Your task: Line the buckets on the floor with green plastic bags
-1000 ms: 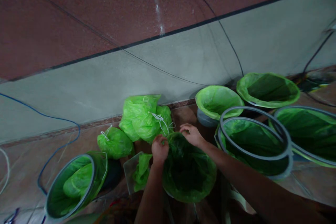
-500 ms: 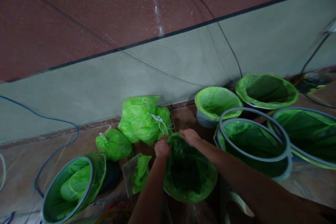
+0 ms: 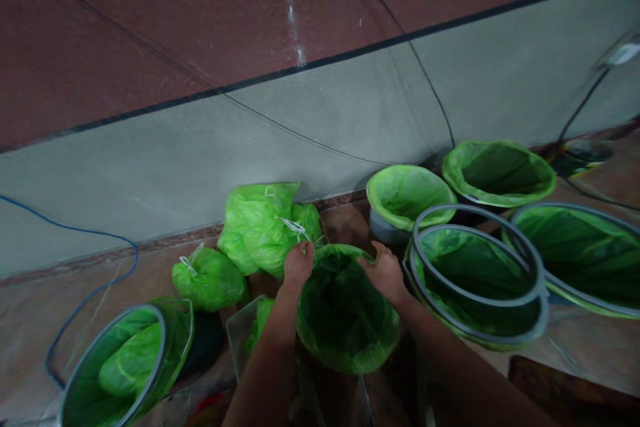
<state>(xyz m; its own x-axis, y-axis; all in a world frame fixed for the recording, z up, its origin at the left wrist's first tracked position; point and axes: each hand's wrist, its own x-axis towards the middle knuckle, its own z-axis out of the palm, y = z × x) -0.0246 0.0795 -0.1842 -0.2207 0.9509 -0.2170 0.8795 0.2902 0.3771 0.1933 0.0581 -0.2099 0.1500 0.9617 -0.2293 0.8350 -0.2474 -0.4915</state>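
In front of me stands a bin lined with a thin green trash bag [image 3: 350, 330], its mouth open and its inside dark. My left hand [image 3: 299, 263] is closed at the far left of the rim, its fingers curled on the bag's edge. At the far right of the rim is my right hand [image 3: 386, 273], thumb and fingers apart, with the thumb by the bag's edge. Just beyond my left hand, a full green bag [image 3: 260, 223] tied with white string leans on the wall. A smaller tied bag [image 3: 210, 278] lies to its left.
Several lined bins stand at right, among them a small one [image 3: 410, 197] and one with a loose grey ring [image 3: 480, 251]. A tilted lined bin [image 3: 161, 347] is at lower left. A pale tray [image 3: 235, 340] holds green plastic. A blue cable [image 3: 133, 267] crosses the floor.
My hands have moved apart, the right one shifting right and its fingers opening out. The bag's mouth is wider and rounder than before. The view has shifted slightly.
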